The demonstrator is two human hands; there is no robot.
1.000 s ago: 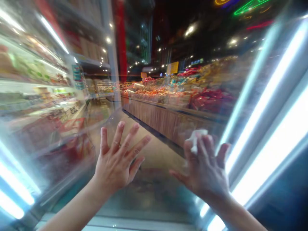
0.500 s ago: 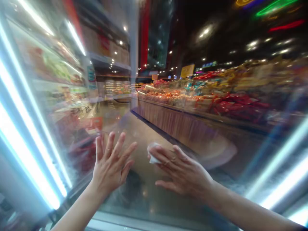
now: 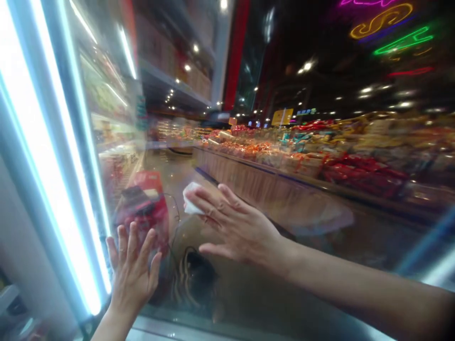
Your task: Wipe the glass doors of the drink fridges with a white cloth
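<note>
A glass pane stands in front of me, with reflections on it. My left hand is at the lower left, fingers spread toward the glass and nothing in it. Right of it, my right hand presses a small white cloth or tissue under its fingertips, near the middle of the view. The thumb is apart from the other fingers. Part of the white piece is hidden under the fingers.
Bright light tubes run down the left side. Through the glass show a long wooden display counter heaped with packaged goods, a red object and shelves at the left. A pale frame edge lies at the bottom.
My right hand has moved left and slightly up with the white piece. My left hand has moved left and down. The view has shifted, with the light tubes now further right.
</note>
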